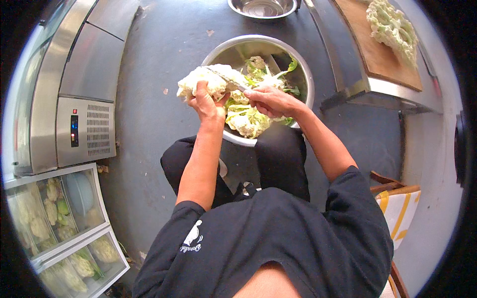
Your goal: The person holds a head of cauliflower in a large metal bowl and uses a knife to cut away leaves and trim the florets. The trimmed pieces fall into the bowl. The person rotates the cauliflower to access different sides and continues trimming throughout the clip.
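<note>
A pale cauliflower head (197, 81) rests in my left hand (208, 106), thumb pressed on its near side. My right hand (274, 101) grips a knife (223, 77) by its handle, and the blade lies across the cauliflower. Both hands are above the left and near part of a large steel basin (309, 83) on the floor. Inside the basin are cauliflower pieces (248, 121) with green leaves and stalks (288, 70). The lower part of the knife handle is hidden by my fingers.
Another steel bowl (261, 8) stands beyond the basin. At right, a cauliflower piece (393, 31) lies on a wooden board (357, 41) atop a steel bench. A steel refrigerated cabinet (87, 85) and a glass-fronted case (100, 197) of vegetables line the left. A chair (398, 201) is behind my right arm.
</note>
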Tool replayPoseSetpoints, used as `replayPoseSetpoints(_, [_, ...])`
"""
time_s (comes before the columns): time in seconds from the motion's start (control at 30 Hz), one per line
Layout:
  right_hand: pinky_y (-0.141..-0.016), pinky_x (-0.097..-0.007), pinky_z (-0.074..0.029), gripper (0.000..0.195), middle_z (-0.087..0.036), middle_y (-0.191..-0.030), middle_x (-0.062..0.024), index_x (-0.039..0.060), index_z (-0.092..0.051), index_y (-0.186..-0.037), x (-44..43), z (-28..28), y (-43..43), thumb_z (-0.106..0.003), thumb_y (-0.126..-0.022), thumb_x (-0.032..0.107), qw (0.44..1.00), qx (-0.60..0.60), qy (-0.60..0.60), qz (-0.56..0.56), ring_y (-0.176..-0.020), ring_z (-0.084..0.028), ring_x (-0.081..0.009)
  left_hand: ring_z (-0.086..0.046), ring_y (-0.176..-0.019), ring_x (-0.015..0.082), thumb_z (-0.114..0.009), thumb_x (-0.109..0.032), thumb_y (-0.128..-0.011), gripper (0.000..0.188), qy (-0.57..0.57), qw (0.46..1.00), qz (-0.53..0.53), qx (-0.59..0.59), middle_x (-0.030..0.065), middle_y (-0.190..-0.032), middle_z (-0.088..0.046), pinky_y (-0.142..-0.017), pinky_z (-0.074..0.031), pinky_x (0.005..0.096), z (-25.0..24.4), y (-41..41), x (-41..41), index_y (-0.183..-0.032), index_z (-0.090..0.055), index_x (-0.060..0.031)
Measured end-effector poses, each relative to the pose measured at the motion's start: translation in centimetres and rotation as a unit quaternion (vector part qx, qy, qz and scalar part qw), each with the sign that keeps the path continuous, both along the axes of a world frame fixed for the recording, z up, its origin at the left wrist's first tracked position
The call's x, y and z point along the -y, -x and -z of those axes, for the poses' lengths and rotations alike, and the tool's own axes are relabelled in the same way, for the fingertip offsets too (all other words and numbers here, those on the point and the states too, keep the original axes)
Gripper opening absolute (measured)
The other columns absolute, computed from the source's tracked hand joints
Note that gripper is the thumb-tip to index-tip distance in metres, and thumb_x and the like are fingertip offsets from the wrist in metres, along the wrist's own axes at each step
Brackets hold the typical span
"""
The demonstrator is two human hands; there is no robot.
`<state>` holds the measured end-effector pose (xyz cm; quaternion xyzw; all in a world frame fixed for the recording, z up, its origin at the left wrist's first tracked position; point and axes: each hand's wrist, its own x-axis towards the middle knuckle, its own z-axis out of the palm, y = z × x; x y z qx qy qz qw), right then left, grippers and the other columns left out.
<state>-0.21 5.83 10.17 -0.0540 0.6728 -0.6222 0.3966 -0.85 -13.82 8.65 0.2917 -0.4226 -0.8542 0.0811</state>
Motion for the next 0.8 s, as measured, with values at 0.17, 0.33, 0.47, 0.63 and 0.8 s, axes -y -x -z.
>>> replayPoseSetpoints(0.17, [-0.033,-0.0227,-0.026,0.042,-0.044,-0.049,0.0026,0.0092,-0.057,-0.078,-2.1,2.3,-0.8,-0.053,-0.093,0.048,0.998,-0.002,0.069,-0.003,-0.037,-0.040,-0.0055,-0.053,-0.112,0.0348,-0.055,-0.037,-0.078,0.054,-0.011,0.999,0.009,0.050,0.0120,-0.123,-0.055,-0.091,-0.043,0.0622,0.2,0.9,0.6,-0.126,-0.049,-0.0139])
replayPoseSetpoints(0.33, [-0.035,-0.0205,-0.022,0.042,-0.034,-0.052,0.0065,0.0069,-0.052,-0.088,-4.2,5.7,-1.1,-0.042,-0.099,0.046,0.899,0.241,0.354,0.096,-0.039,-0.028,-0.0040,-0.054,-0.104,0.0336,-0.047,-0.036,-0.079,0.049,-0.084,0.993,0.057,0.064,0.0138,-0.121,-0.055,-0.094,-0.042,0.0631,-1.1,1.0,1.6,-0.121,-0.053,-0.0112])
replayPoseSetpoints(0.47, [-0.036,-0.0199,-0.023,0.040,-0.037,-0.053,0.0067,0.0090,-0.051,-0.086,-5.5,6.8,-2.0,-0.045,-0.098,0.047,0.915,0.233,0.281,0.173,-0.040,-0.031,-0.0037,-0.057,-0.093,0.0285,-0.038,-0.032,-0.084,0.046,-0.172,0.977,0.082,0.092,0.0155,-0.114,-0.057,-0.099,-0.039,0.0667,-1.1,0.7,2.2,-0.118,-0.055,-0.0041])
replayPoseSetpoints(0.63, [-0.036,-0.0210,-0.030,0.043,-0.043,-0.056,0.0043,0.0092,-0.053,-0.085,-5.6,8.9,-3.5,-0.052,-0.094,0.051,0.953,0.173,0.122,0.217,-0.042,-0.040,-0.0051,-0.056,-0.076,0.0260,-0.039,-0.030,-0.084,0.044,-0.254,0.956,0.105,0.103,0.0155,-0.103,-0.059,-0.099,-0.041,0.0639,-1.1,0.4,3.1,-0.114,-0.055,-0.0014])
replayPoseSetpoints(0.8, [-0.079,-0.0470,-0.048,0.053,-0.068,-0.087,-0.0221,-0.0014,-0.066,-0.083,-6.2,14.5,-4.7,-0.062,-0.083,0.051,0.925,-0.176,-0.279,0.187,-0.087,-0.065,-0.0382,-0.054,-0.108,0.0337,-0.045,-0.034,-0.082,0.054,-0.154,0.967,0.199,0.042,0.0154,-0.123,-0.054,-0.100,-0.038,0.0632,-2.0,-0.3,0.5,-0.128,-0.050,-0.0081])
